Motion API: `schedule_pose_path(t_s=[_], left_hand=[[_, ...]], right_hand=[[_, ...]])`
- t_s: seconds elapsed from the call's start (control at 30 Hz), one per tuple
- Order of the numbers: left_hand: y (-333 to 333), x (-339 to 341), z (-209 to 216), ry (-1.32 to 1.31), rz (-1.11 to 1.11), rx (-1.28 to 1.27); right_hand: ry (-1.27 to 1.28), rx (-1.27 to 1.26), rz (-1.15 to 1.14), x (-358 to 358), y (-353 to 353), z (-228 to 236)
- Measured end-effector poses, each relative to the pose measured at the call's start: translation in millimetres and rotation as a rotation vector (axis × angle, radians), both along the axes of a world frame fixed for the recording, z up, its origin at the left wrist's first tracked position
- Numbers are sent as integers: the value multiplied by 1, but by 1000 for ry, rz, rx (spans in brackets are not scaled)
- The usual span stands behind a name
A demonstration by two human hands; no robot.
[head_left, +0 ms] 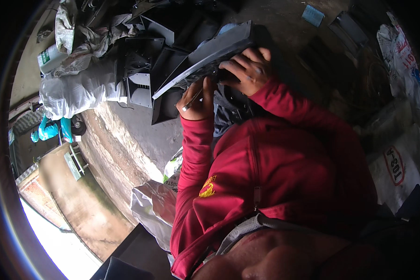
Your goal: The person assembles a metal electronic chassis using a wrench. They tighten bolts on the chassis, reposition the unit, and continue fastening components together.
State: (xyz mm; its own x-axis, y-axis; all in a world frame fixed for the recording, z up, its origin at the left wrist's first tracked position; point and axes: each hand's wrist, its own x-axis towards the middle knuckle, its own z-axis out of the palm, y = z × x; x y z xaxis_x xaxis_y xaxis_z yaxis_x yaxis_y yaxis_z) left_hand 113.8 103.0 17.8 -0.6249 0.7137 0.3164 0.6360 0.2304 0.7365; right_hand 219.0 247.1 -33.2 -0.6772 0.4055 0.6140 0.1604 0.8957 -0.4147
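A flat, dark, screen-like casing (pixel 214 50) with a pale edge is tilted across my lap. My right hand (pixel 248 71) curls over its right end, fingers bent against its dark side; that hand grips the casing. Below the casing's near side, my left hand (pixel 197 100) is closed around a slim metal-ended tool (pixel 187 107), whose end sticks out beside the palm. The tool's other end is hidden, so its exact kind does not show. The left fingertips reach up to the shadowed underside of the casing.
Dark plastic housings (pixel 165 60) are piled beyond the casing at left. A white sack (pixel 81 93) and a white container (pixel 51 59) stand at far left. A blue piece (pixel 313 16) lies on the floor at top right. A person in turquoise clothing (pixel 49 130) is in the left distance.
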Motion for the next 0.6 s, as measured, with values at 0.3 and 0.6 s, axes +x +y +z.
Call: schedule_pose_path(t_s=[0.3,0.6], left_hand=[[2,-20,-9,-590,-36,48],[-21,-10,-1,-611,117,252]], right_hand=[[2,4,-22,0,1,-3],[19,-4,-2,-1,1,1]])
